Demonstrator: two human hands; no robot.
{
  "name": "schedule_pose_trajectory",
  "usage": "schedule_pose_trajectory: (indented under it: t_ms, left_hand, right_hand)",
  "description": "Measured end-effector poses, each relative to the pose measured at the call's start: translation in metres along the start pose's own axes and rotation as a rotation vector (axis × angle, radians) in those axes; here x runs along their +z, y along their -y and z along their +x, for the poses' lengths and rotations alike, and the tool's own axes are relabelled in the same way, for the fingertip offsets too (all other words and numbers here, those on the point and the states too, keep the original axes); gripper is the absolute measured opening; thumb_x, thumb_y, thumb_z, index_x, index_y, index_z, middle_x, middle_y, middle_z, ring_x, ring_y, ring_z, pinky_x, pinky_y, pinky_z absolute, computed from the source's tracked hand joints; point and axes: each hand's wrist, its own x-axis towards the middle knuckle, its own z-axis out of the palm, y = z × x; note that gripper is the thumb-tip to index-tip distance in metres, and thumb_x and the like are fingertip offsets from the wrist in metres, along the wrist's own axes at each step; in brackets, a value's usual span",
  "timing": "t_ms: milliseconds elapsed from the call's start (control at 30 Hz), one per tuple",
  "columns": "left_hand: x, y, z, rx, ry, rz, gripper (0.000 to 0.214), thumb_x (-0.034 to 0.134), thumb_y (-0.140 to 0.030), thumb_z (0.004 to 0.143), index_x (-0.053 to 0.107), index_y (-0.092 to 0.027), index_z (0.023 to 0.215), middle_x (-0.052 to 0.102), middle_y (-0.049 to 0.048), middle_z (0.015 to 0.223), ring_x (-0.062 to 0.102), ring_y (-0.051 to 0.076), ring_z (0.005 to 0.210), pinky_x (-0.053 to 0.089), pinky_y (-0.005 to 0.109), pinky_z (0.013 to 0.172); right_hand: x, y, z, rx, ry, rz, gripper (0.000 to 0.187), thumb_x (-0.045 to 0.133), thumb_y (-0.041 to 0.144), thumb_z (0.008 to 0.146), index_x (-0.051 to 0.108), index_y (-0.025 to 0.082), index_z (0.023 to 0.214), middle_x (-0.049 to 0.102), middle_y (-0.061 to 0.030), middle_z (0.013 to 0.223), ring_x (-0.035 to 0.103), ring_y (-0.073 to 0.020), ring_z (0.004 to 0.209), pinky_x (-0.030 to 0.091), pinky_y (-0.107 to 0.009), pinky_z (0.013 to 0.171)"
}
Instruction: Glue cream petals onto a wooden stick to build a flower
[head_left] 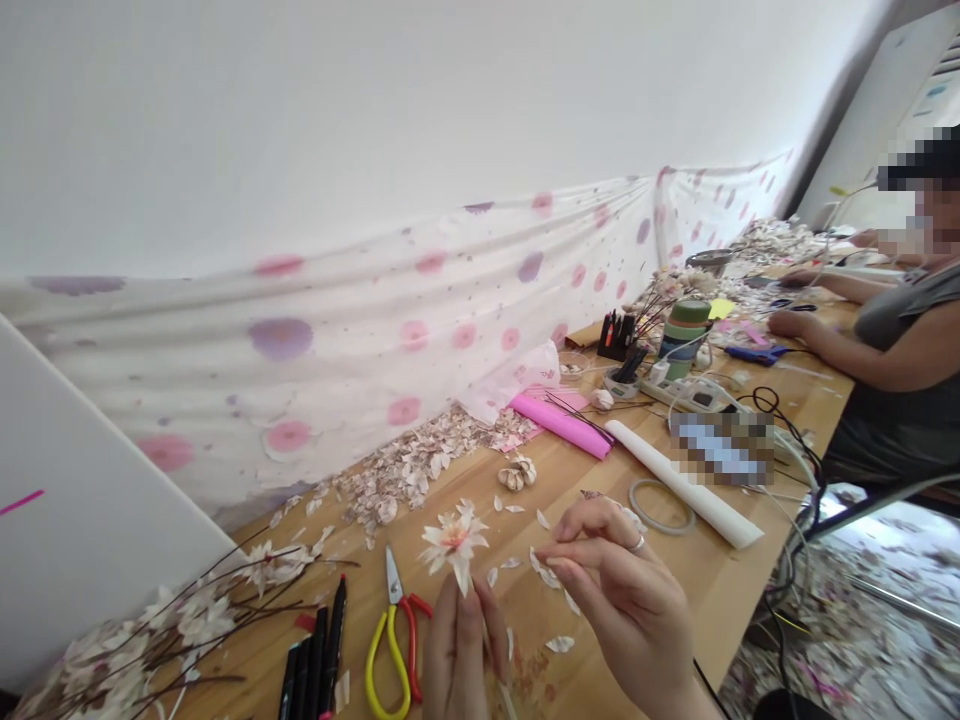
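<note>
Between the fingertips of my left hand (463, 640) is a handmade flower (455, 540) with pale pointed petals and a pinkish centre, held upright. To its right, above the table, my right hand (630, 590) has its thumb and fingers pinched together. Whether a petal is in that pinch or only lies behind it, I cannot make out. Loose white petals (559, 645) are scattered under and between both hands. Scissors (397, 630) with one yellow and one red handle lie just left of my left hand. A round pale flower head (517, 473) sits farther back.
Several black markers (319, 650) and flower-tipped twigs (202, 620) lie at left. Petals are heaped (405, 465) along the wall. Behind my right hand are a white roll (682, 485), a pink roll (562, 428) and a ring (661, 506). A co-worker (907, 330) sits at far right.
</note>
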Motion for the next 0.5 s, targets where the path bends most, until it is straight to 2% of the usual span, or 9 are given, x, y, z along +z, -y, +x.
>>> schedule_pose_trajectory:
  t_ms: [133,233,300,400,467,500]
  left_hand:
    - [0.004,0.001,-0.004,0.133,-0.03,0.07,0.043,0.075,-0.062,0.073,0.07,-0.019,0.071,0.056,-0.003,0.05,0.049,0.01,0.046,0.042,0.02,0.047]
    - [0.005,0.003,-0.004,0.197,-0.108,0.089,0.046,0.073,-0.066,0.072,0.071,-0.02,0.074,0.062,-0.0013,0.055,0.055,0.013,0.052,0.047,0.022,0.053]
    - [0.005,0.005,-0.004,0.237,-0.103,0.124,0.045,0.072,-0.066,0.073,0.07,-0.021,0.073,0.063,-0.0005,0.056,0.057,0.015,0.054,0.048,0.023,0.054]
    - [0.002,0.008,-0.003,0.24,-0.004,0.205,0.042,0.069,-0.063,0.078,0.067,-0.022,0.069,0.062,0.0005,0.055,0.054,0.016,0.05,0.047,0.026,0.051]
    - [-0.001,0.012,-0.002,0.206,0.064,0.252,0.041,0.065,-0.061,0.082,0.067,-0.022,0.07,0.059,-0.0001,0.051,0.049,0.015,0.044,0.043,0.026,0.046]
    - [-0.001,0.013,-0.002,0.184,0.09,0.257,0.041,0.063,-0.06,0.085,0.068,-0.022,0.071,0.057,-0.001,0.049,0.047,0.014,0.042,0.04,0.026,0.044]
  right_hand:
    - [-0.001,0.004,0.001,0.079,0.026,0.087,0.019,0.058,0.023,0.098,0.068,0.022,0.082,0.059,-0.0009,0.083,0.059,-0.0126,0.078,0.047,-0.023,0.072]
    - [-0.001,0.003,0.0,0.268,0.005,0.28,0.03,0.052,0.032,0.101,0.062,0.022,0.075,0.058,-0.0019,0.084,0.056,-0.0135,0.079,0.045,-0.023,0.071]
    - [0.001,0.0,0.001,0.461,-0.029,0.559,0.03,0.053,0.037,0.1,0.063,0.022,0.077,0.058,-0.0025,0.085,0.054,-0.0144,0.08,0.045,-0.023,0.071]
    - [0.005,-0.004,0.004,0.733,-0.029,1.101,0.035,0.061,0.042,0.094,0.055,0.021,0.067,0.056,-0.001,0.075,0.053,-0.0138,0.073,0.048,-0.024,0.071]
    - [0.007,-0.005,0.006,0.815,0.0,1.339,0.045,0.062,0.042,0.092,0.039,0.021,0.059,0.048,0.0032,0.06,0.047,-0.0106,0.057,0.047,-0.022,0.064]
    - [0.008,-0.005,0.005,0.821,0.024,1.372,0.049,0.06,0.043,0.092,0.033,0.021,0.058,0.041,0.0058,0.052,0.04,-0.0089,0.049,0.045,-0.021,0.058]
